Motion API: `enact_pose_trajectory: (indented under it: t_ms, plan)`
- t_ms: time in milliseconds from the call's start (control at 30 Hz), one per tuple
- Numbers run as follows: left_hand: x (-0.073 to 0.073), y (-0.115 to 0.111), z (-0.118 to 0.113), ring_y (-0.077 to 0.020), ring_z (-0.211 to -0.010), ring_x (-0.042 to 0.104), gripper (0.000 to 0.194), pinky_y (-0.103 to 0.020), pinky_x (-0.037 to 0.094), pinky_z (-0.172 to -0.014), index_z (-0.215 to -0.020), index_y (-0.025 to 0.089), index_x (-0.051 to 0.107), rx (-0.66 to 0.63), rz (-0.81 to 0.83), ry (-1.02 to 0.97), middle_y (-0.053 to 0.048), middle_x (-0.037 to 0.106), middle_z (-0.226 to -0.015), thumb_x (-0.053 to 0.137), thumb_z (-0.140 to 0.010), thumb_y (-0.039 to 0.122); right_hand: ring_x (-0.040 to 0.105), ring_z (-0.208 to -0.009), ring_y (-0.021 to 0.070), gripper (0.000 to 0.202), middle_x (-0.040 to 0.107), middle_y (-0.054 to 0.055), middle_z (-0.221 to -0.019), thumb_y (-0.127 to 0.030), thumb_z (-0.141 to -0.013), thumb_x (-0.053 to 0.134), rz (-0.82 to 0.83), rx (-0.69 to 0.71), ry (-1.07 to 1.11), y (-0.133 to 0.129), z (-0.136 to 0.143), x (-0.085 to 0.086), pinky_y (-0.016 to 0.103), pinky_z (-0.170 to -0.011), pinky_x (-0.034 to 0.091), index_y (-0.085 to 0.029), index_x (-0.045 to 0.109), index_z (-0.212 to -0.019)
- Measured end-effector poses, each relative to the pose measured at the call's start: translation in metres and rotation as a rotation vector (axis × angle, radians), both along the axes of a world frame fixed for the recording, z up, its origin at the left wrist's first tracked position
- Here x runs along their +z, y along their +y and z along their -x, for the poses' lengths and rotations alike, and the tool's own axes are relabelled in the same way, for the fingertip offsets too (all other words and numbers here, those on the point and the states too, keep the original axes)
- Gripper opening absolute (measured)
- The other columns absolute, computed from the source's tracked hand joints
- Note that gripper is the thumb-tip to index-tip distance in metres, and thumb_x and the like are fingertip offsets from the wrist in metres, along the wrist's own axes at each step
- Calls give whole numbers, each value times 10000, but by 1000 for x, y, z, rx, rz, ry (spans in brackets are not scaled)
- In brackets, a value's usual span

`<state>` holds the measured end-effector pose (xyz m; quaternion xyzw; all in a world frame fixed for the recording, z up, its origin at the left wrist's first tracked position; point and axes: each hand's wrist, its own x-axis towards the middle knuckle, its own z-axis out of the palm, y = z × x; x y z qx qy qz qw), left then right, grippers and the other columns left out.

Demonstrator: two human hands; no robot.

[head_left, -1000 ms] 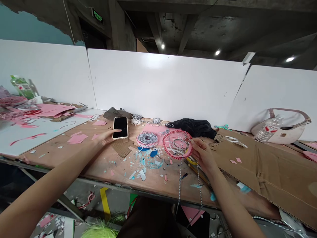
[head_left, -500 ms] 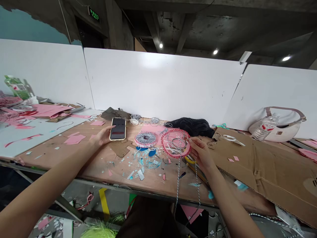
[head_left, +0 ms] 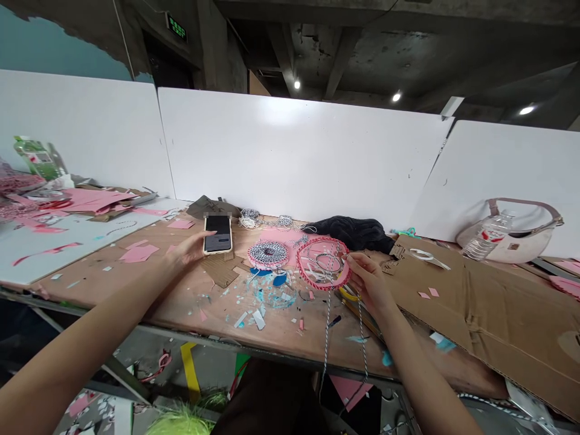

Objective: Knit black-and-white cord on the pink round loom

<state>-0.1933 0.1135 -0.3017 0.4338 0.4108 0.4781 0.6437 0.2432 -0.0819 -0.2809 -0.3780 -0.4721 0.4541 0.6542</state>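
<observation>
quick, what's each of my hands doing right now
Left hand: closed on the phone.
Right hand: closed on the rim of the pink ring, with striped cord hanging below it.

A craft workshop, judging by the scrap-strewn worktable, cut pink paper and bare concrete ceiling

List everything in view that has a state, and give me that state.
Phone: in the left hand, screen on
Pink hoop: held at its rim by the right hand
Striped cord: hanging down
Woven disc: lying flat
Black cloth: bunched up
Cardboard: creased
Clear bottle: tilted
Exit sign: lit
</observation>
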Motion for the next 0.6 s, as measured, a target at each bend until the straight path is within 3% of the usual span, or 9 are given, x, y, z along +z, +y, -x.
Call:
enact_pose_trajectory:
  t_ms: [167, 400, 600]
  plan:
    - [-1, -2, -1, -269, -813, 763, 289, -355, 628, -798, -980, 135, 702, 52, -7, 40, -142, 783, -931, 775, -702, 172, 204, -440, 42, 352, 362, -71, -552, -449, -642, 878, 11, -16, -6, -2, 3, 3, 185, -383, 171, -198, 712, -825]
    - [1, -10, -2, -272, -832, 761, 348, -320, 638, -744, -966, 155, 720, 94, -17, 99, -131, 784, -985, 831, -638, 191, 204, -448, 40, 362, 375, -68, -549, -452, -626, 887, 24, -34, -6, -4, 4, 5, 182, -394, 166, -194, 721, -817]
    - [0, -11, -4, -263, -740, 758, 431, -319, 641, -715, -939, 146, 728, 113, -7, 128, -109, 792, -866, 883, -537, 144, 214, -441, 37, 379, 400, -62, -564, -459, -614, 888, 27, -43, -11, -4, 4, 5, 180, -385, 168, -193, 716, -822]
